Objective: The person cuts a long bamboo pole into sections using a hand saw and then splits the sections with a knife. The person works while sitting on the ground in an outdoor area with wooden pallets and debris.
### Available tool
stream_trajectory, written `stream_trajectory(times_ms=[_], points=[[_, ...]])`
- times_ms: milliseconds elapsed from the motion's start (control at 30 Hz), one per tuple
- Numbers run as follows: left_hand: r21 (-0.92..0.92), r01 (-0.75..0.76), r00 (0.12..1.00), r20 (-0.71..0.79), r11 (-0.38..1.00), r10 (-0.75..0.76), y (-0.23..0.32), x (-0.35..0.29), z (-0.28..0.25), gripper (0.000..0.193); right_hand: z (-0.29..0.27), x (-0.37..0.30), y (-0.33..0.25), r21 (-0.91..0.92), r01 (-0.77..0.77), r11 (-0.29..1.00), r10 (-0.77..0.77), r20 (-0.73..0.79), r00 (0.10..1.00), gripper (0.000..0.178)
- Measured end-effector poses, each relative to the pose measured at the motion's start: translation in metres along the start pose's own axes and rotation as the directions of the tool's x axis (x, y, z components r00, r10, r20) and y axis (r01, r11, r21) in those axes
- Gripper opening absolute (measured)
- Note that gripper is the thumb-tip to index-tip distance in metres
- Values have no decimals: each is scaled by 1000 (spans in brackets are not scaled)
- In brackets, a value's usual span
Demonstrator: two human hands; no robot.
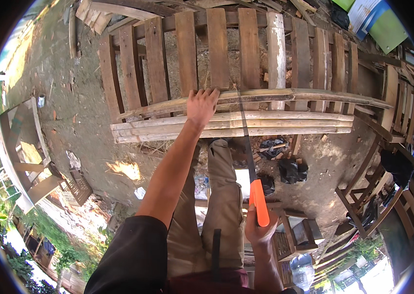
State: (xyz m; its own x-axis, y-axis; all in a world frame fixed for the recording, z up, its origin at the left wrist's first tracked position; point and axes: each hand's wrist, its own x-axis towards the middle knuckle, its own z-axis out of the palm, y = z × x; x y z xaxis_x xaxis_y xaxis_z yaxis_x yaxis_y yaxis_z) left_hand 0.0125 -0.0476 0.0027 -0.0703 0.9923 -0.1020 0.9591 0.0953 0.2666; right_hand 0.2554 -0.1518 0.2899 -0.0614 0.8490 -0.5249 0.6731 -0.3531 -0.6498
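Note:
My left hand point(202, 108) presses down on a long split bamboo strip point(266, 95), its fingers curled over the far edge. The strip lies across a bench of spaced wooden slats point(186, 54). My right hand point(260, 226) grips the orange handle of a handsaw point(261, 203). The saw's dark blade runs up and away from me, crossing the bamboo just right of my left hand. Nearer to me, several more bamboo strips point(163, 127) lie side by side along the bench's near edge. My legs stand right up against that edge.
Black plastic bags point(293, 171) and rubble lie on the dirt floor to the right. A wooden frame point(364, 196) and stacked timber stand at far right. At left are a slatted crate point(76, 188) and a small can point(41, 101). A clear plastic bottle point(302, 271) is near my right arm.

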Motion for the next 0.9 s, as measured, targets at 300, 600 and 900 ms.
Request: stream_trajectory(times_ms=[300,600,900], points=[[32,12,998,-55,999,-10,7,-12,-2,42,-5,47,-36,64,-164,984,166,-23,986,24],[-7,33,999,-33,999,-33,5,-14,-5,42,-32,-4,-26,19,-172,985,172,30,985,10],[-16,-24,999,-48,1000,23,2,-15,1,50,5,49,-20,67,-162,984,157,80,984,13]])
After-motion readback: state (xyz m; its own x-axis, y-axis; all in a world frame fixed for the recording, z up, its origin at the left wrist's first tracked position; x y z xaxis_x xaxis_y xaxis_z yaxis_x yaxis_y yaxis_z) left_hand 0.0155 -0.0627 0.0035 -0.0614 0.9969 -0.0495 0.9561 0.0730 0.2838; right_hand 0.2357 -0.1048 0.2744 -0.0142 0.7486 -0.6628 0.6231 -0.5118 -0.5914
